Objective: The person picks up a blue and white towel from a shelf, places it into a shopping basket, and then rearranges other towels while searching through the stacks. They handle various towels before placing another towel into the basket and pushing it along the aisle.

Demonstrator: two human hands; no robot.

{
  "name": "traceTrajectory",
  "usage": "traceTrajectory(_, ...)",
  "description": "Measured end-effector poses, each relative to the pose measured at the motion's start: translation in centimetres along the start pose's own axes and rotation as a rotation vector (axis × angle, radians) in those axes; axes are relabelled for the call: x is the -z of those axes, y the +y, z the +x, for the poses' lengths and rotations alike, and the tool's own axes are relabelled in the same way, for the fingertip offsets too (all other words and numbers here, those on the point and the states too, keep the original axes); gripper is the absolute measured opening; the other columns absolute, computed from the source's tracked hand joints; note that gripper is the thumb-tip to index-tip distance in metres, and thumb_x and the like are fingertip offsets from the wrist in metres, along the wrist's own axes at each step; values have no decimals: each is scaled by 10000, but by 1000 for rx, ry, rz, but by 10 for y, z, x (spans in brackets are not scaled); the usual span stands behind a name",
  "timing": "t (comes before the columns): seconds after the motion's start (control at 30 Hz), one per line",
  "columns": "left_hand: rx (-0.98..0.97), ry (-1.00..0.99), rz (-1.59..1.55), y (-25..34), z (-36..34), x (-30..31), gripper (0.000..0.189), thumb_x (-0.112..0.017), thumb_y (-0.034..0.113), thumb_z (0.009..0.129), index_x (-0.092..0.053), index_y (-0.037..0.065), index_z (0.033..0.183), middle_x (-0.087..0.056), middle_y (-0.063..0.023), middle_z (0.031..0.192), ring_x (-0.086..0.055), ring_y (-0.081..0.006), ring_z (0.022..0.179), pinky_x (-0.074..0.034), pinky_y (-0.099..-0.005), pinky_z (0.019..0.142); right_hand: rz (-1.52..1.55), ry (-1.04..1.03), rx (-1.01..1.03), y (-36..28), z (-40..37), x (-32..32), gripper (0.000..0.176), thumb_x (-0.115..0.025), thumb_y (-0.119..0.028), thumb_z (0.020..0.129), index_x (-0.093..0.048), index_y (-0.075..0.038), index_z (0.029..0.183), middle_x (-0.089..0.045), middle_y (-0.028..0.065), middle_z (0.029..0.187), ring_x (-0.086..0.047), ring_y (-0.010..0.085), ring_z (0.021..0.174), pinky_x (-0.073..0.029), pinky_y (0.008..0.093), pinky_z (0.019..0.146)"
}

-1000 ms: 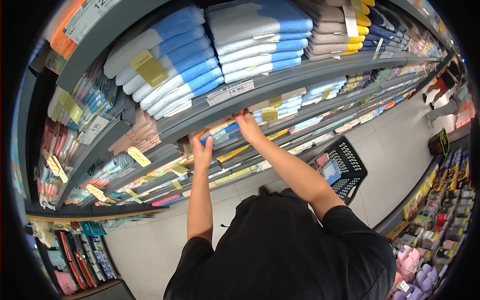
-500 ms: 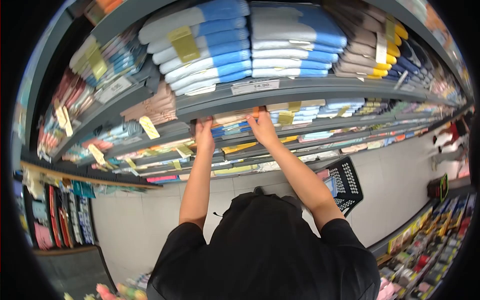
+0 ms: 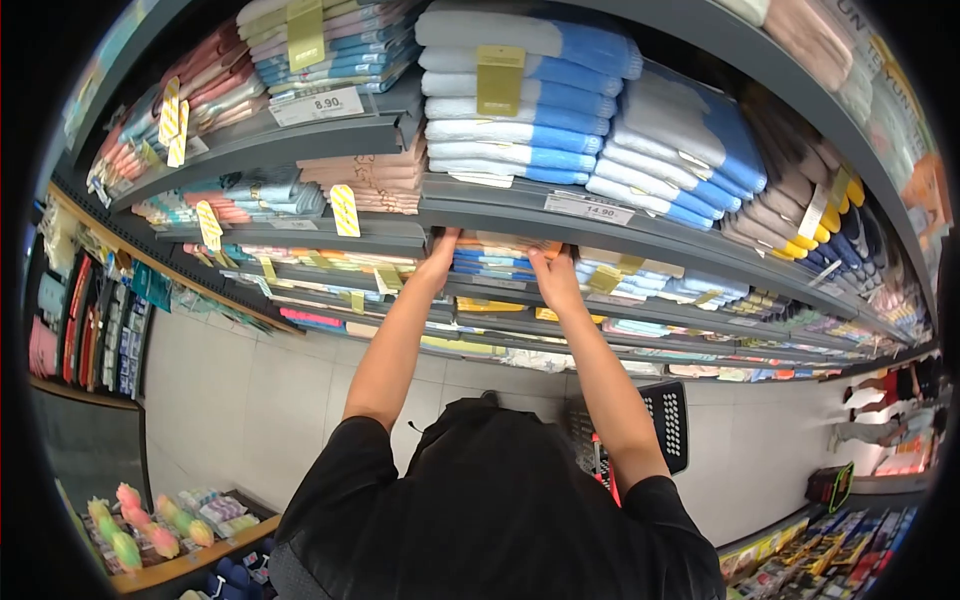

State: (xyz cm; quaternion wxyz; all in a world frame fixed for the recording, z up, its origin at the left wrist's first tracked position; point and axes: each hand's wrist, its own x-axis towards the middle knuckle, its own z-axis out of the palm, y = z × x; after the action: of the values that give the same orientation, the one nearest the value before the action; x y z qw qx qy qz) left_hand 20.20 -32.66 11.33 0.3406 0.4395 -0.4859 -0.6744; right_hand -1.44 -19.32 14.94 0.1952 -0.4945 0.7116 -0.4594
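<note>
Both arms reach into a lower shelf, one at each side of a stack of folded towels (image 3: 495,262) with orange, cream and blue layers. At the stack's left side is my left hand (image 3: 440,257), its fingers partly hidden beneath the shelf above. My right hand (image 3: 553,275) touches the stack's right front, thumb on the edge and the other fingers mostly out of sight. Whether either hand grips the towels cannot be made out. Above them, white-and-blue towels (image 3: 510,130) are piled on the upper shelf, over a price label (image 3: 588,208).
A black basket (image 3: 668,425) stands on the floor (image 3: 735,440) by my right arm. Pink towels (image 3: 375,178) lie left of the hands. Other people (image 3: 885,430) are far right. Behind me are a display of colourful toys (image 3: 150,525) and a rack of goods (image 3: 850,550).
The view has turned, so the shelves appear shifted and the basket lies lower. Both hands remain at the sides of the same stack, spread slightly wider apart.
</note>
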Motion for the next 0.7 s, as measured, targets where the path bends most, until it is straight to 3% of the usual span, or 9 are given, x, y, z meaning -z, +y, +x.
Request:
traceTrajectory(0.1,-76,75,52,-9,-7,1,986,-474,732,912,-261,9,1547,-288,-154,1596,-256,-286,1465,-202,-375,1188,133,-134,52,1,-8,18,642,-696,-253,888,-416,49,1381,-518,286,1315,-514,452,1197,-410,424,1031)
traceTrajectory(0.2,-103,112,196,-3,-28,1,938,-479,683,935,-243,19,1554,-292,-189,1592,-258,-333,1473,-192,-354,1195,91,93,233,-51,-43,36,716,-750,-211,817,-399,53,1382,-488,293,1338,-447,467,1266,-366,477,1073)
traceTrajectory(0.27,-122,80,372,13,-49,-1,918,-476,659,945,-232,18,1555,-288,-211,1589,-249,-352,1477,-193,-358,1197,-246,124,476,-64,-48,41,696,-757,-206,803,-432,36,1369,-479,286,1347,-443,447,1272,-369,489,1067)
traceTrajectory(0.3,-211,51,380,24,-62,-3,980,-563,659,891,-243,1,1543,-321,-255,1558,-279,-374,1463,-232,-367,1186,-407,146,598,-67,-49,42,686,-761,-203,796,-449,28,1362,-475,283,1351,-440,437,1275,-370,495,1064)
traceTrajectory(0.4,-300,-33,515,10,-53,2,1043,-736,570,809,-251,-11,1527,-400,-247,1490,-425,-337,1359,-352,-367,1115,-607,38,602,-55,-20,39,703,-765,-197,805,-450,-9,1405,-460,282,1390,-485,429,1255,-388,502,1061)
traceTrajectory(0.43,-291,-32,461,18,-57,-1,1106,-803,532,749,-253,-59,1504,-389,-284,1487,-434,-371,1354,-356,-380,1114,-668,-74,514,-63,-10,40,690,-760,-207,811,-462,-32,1408,-483,270,1380,-489,432,1252,-390,506,1059)
traceTrajectory(0.5,-340,26,534,13,-50,-4,1101,-797,531,755,-252,-70,1499,-408,-281,1470,-442,-374,1342,-364,-384,1106,-790,-298,338,-78,6,42,663,-749,-227,823,-486,-80,1413,-529,247,1360,-498,438,1245,-393,515,1055)
traceTrajectory(0.7,-476,124,550,4,-40,-12,1004,-785,523,765,-352,-65,1455,-455,-282,1435,-458,-389,1328,-379,-388,1097,-923,-295,721,-70,20,45,621,-732,-215,837,-512,-112,1408,-563,200,1354,-526,415,1236,-414,498,1044)
